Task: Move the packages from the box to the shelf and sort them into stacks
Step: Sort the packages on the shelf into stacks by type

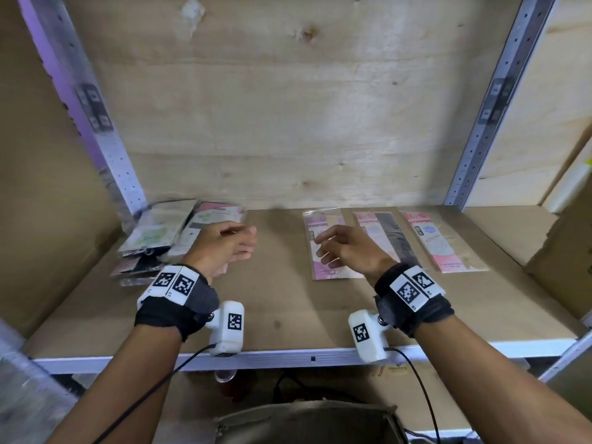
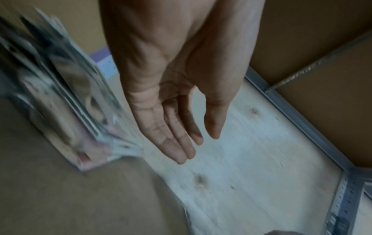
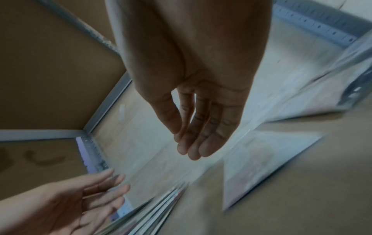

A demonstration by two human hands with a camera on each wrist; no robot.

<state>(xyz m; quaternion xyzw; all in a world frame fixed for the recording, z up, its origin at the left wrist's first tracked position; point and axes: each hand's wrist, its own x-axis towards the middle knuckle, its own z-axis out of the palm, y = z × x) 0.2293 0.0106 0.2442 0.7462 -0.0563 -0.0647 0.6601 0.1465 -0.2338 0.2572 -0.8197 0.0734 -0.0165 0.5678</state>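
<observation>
with both the left hand point(image 1: 224, 248) and right hand point(image 1: 344, 251) loose-fingered and empty, the unsorted pile point(image 1: 166, 238) may slide if nudged.

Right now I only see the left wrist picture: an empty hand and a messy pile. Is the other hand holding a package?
Observer: No. The right hand is open and empty, over a pink package.
Child: Are there more packages there?
Observer: Yes. In the head view, three packages lie side by side on the shelf, not stacked.
Child: Are the hands close together?
Observer: No. The left hand is beside the pile, with bare shelf between the two hands.
</observation>
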